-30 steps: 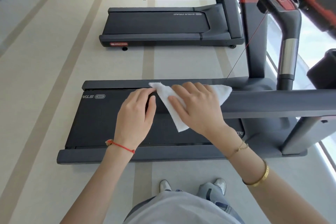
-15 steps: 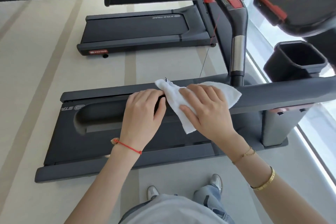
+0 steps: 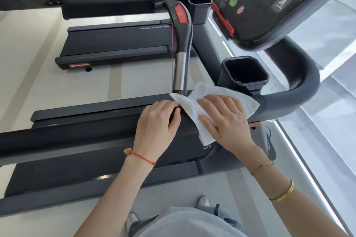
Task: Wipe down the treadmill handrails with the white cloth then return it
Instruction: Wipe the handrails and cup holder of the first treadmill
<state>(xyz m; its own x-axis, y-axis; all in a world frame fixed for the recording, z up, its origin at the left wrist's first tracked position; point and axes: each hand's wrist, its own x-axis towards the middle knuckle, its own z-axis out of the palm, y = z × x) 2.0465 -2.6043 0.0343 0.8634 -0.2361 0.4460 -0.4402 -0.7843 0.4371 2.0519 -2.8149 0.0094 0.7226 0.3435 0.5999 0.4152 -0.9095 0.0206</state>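
**Cloth draped on the near handrail: slip risks and room to move**

Head view. The white cloth point(image 3: 194, 109) is laid over the near handrail point(image 3: 77, 138), close to where the rail bends up toward the console point(image 3: 279, 2). It is pressed flat by the right hand point(image 3: 224, 119), whose fingers are straight and slightly spread on top of it. The left hand point(image 3: 157, 123) rests on the rail just beside the cloth's left edge; its fingers are curled over the far side of the rail, and its fingertips touch or pinch the cloth's upper corner, though which cannot be told.

Risks, as judged from this arrangement: the cloth is held by downward pressure only, so it could be bunched up or dragged off the rounded rail if the right hand is slid without the corner being kept taut. The loose lower flap hangs free below the rail and could be left behind in a stroke. The far handrail point(image 3: 115, 5) appears not yet to be under the cloth, so it could be missed before the cloth is returned.

Edges and room: to the right, travel is bounded by the rail's bend, with the cup holder point(image 3: 244, 71) just above it and the upright grip bar point(image 3: 180, 48) standing near the cloth's far edge; knuckles could be knocked there. To the left, a long bare stretch of rail is open for wiping. Behind the person, open floor is seen.
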